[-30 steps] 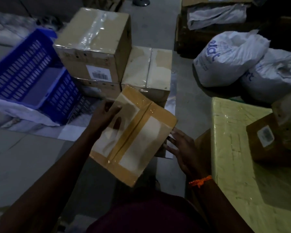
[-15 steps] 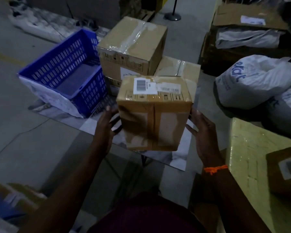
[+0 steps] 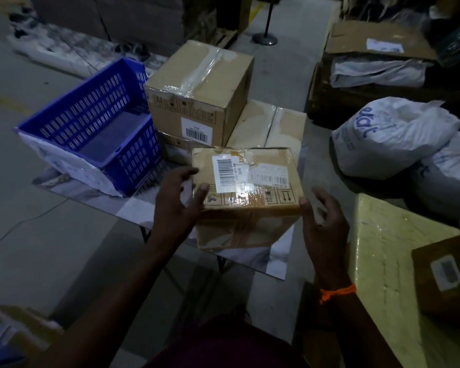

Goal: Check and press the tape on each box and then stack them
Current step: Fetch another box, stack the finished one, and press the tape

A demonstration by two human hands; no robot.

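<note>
Your low table [image 3: 271, 264] carries everything in front of you. On its left side sits a blue crate [image 3: 96, 128], tilted, with a white sheet under it. Beside the crate stands a stack of boxes [image 3: 197, 94], the top one sealed with clear tape, and a flatter box [image 3: 271, 126] lies just right of the stack. Nearest you is the small box [image 3: 250, 197], labels and barcodes facing up, brown tape across its front; whether it rests on the table or hangs between your palms is unclear. Your left hand [image 3: 178, 203] is open, thumb touching the box's top left edge. Your right hand [image 3: 322, 216] is open too, fingers loosely curled, thumb at the right corner.
</note>
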